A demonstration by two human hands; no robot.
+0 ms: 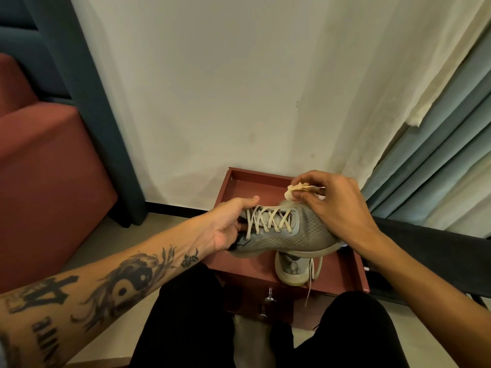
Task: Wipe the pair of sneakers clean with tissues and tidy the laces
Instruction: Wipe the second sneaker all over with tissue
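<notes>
Red seat (39, 168): one upholstered block, well to the left of my left fingers.
Left hand (228, 227): one, my tattooed forearm leading in from the lower left. My thumb lay along the top by the first lace crossing. My other fingers were curled in at the heel end, gripping.
Held sneaker (287, 235): one of two grey mesh shoes, lifted off the cabinet and lying sideways between my two hands. Its heel was in my left fingers and its toe was under my right hand.
Laces (268, 221): one cream set, threaded in crossings, starting just right of my left thumb.
Knobs (269, 294): two metal ones on the cabinet front, below both hands and between my knees.
Cabinet (255, 179): one, red, with a rimmed top directly beneath my fingers.
Second sneaker (292, 274): the other grey shoe, resting on the cabinet top below the held one, apart from my fingers. Its loose lace (309, 288) trailed over the front edge.
Tissue (297, 191): one crumpled wad, pinched between my right thumb and fingertips at the far edge of the held shoe. I could not tell whether it touched the shoe.
Right hand (334, 205): one, fingers bunched round the wad, palm over the toe mesh.
Curtains (438, 168): blue-grey and cream folds, to the right of my right fingers.
</notes>
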